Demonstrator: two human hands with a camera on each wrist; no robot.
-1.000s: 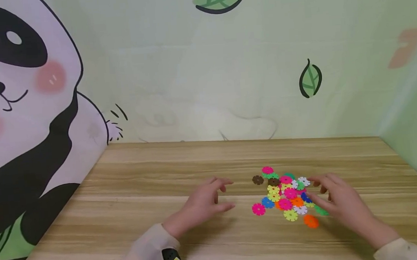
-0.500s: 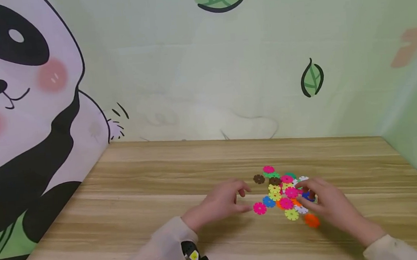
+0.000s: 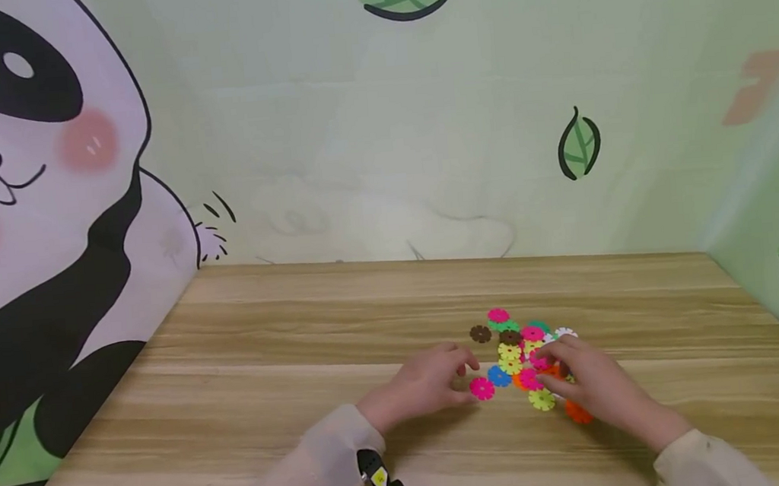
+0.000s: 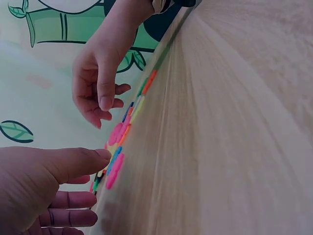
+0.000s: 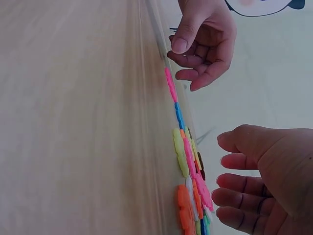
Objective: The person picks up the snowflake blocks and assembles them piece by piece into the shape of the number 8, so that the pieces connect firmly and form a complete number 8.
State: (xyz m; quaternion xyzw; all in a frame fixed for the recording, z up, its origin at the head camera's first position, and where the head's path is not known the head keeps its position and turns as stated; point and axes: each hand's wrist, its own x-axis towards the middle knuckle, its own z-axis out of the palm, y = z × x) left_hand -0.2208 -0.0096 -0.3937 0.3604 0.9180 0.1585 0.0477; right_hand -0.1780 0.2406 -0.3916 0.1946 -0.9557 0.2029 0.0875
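Just right of the light-blue disc [image 3: 499,375] lies the heap of notched discs [image 3: 527,374], loose on the bench [image 3: 287,335]. A pink disc [image 3: 482,388] is just left of the light-blue disc and slightly nearer me; a brown disc [image 3: 480,333] lies beyond it. An orange disc [image 3: 576,413] is well to its right and nearer me.

I judge the handling barely begun: no disc is in my grip, and all those I can see are left where they lie. I make out no two slotted together, though overlaps hide many edges.

Being round, each disc points nowhere and has no long axis. They lie roughly flat, some overlapping, nearly edge-on in both wrist views. As a group they stretch from beyond the light-blue disc to the orange one.

My left grip [image 3: 428,381], left of the light-blue disc, holds nothing: thumb and bent fingers stand apart near the pink disc, and I cannot tell whether the thumb touches it. My right grip [image 3: 588,376], right of the light-blue disc, hangs over the heap, thumb and fingers likewise apart.

Well beyond the light-blue disc rises the wall [image 3: 325,126]; far to its left is a painted panda [image 3: 64,215].
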